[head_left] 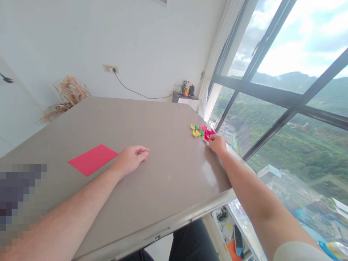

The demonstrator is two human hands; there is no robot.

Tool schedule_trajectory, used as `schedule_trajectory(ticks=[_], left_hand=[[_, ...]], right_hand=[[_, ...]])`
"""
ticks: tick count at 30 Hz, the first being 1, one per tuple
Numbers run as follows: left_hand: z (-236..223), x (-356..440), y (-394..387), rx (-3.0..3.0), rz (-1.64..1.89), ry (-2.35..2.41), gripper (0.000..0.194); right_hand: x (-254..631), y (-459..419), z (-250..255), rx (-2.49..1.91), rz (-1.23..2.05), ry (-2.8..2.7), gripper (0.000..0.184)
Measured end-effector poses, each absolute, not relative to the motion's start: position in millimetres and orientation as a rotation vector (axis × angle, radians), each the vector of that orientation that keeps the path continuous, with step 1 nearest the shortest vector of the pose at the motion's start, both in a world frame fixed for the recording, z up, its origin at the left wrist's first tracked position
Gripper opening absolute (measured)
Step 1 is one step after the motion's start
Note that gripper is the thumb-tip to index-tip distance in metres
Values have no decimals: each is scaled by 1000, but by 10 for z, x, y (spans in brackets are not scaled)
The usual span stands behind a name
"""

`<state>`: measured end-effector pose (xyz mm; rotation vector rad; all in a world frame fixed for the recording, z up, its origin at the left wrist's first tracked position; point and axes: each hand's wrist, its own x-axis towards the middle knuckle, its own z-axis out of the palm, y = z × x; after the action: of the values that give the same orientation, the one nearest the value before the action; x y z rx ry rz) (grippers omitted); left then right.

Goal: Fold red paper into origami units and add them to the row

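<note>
At the table's right edge my right hand (218, 144) pinches a small red folded paper piece (207, 137), which looks like a paper boat. Close around it stand several more little folded paper boats: a yellow one (196, 133), a green one (202, 133) and pink ones (203, 128). My left hand (132, 158) rests near the middle of the table, its fingers curled together with nothing visible in them. Just left of that wrist a flat red paper sheet (92, 159) lies on the tabletop, one corner close to the forearm.
The brown table (152, 123) spans most of the view. Behind it, a small cabinet (187, 99) carries bottles, and a cable (136, 91) runs to a wall socket (110, 68). Large windows (293, 105) line the right side. Dried stalks (69, 92) stand at the left.
</note>
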<state>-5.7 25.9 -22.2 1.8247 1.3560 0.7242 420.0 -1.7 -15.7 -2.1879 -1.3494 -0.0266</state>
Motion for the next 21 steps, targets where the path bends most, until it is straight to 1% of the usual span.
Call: schedule_trajectory(ticks=[11,21], left_hand=[[-184,-36,240,1794,718,1364,41],[-211,-46,244,1794,720,1363,37]], right_hand=[[4212,31,-140,-2231,16,-1368,21],[4233,27,-161,-2208,41,-1368,20]])
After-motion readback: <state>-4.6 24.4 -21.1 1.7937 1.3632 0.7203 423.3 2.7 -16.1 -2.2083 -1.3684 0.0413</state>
